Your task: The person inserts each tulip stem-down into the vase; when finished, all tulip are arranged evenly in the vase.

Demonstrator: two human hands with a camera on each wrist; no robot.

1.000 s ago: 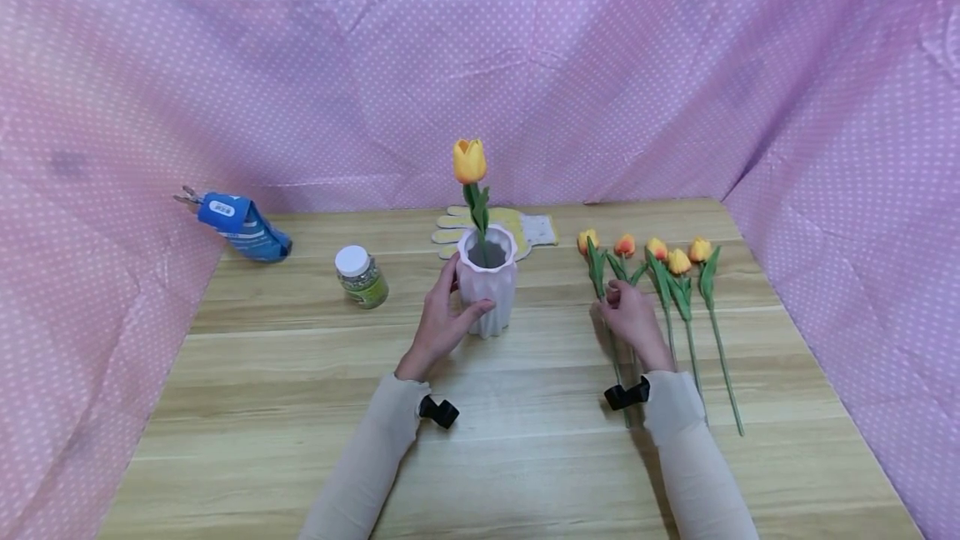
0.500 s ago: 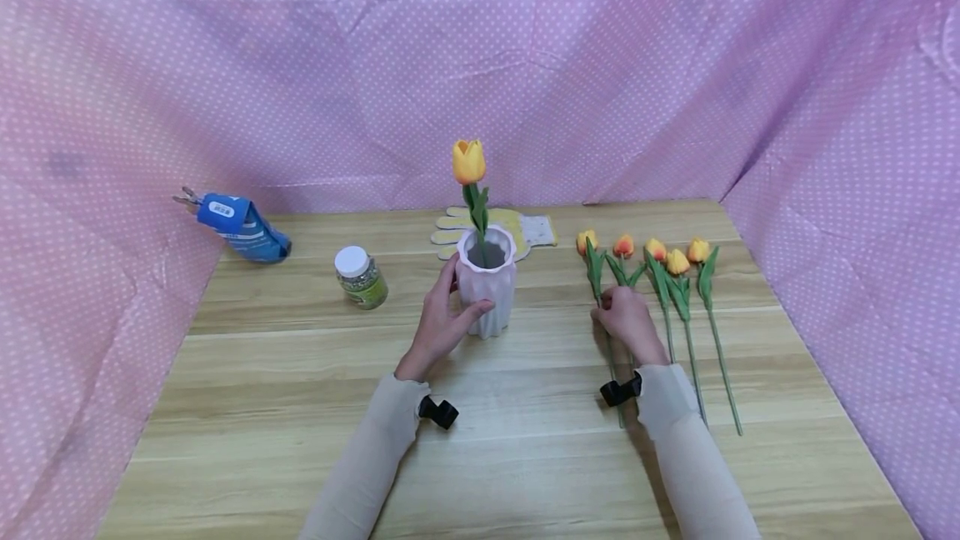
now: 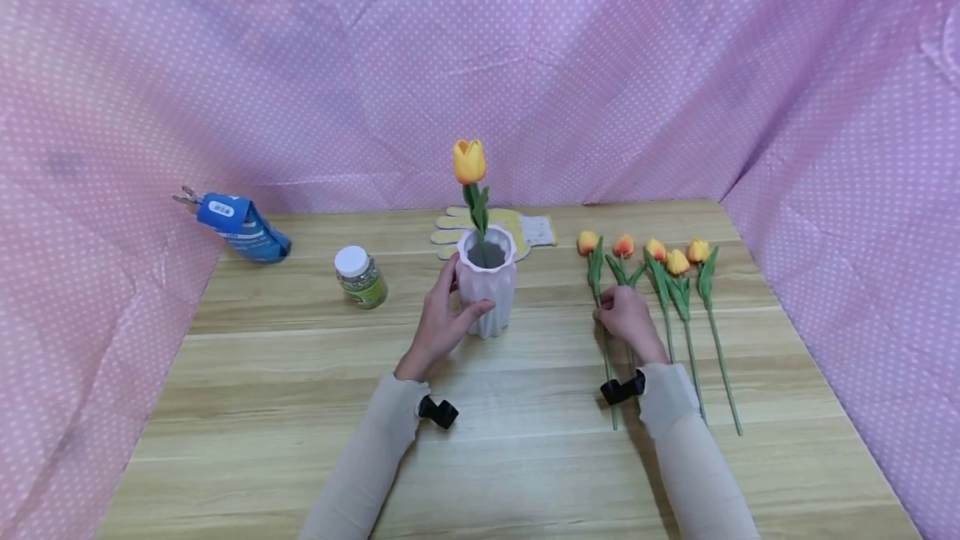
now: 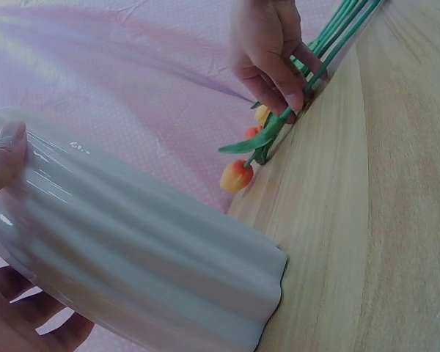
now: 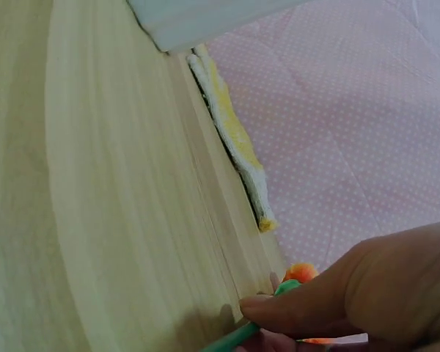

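My left hand (image 3: 442,319) grips the side of a white fluted vase (image 3: 489,298), thumb in front and fingers round the far side. One yellow tulip (image 3: 469,162) stands upright in the vase. At the right, my right hand (image 3: 632,319) pinches the green stem of the leftmost lying tulip (image 3: 588,242) between thumb and fingers, just below its leaves. In the right wrist view the thumb presses on that stem (image 5: 235,337). Several more orange-yellow tulips (image 3: 677,262) lie side by side under and beyond this hand, blooms toward the back.
A yellow and white work glove (image 3: 537,230) lies behind the vase. Left of it stands a jar with a white lid (image 3: 352,261). A blue pouch (image 3: 255,233) with metal tool tips poking out sits at the back left. Pink dotted cloth (image 3: 480,65) hangs round the wooden table (image 3: 262,407).
My right hand has moved slightly down and left and closed on the leftmost stem. That tulip has turned, its stem's lower end shifting left. The left hand and vase stay put.
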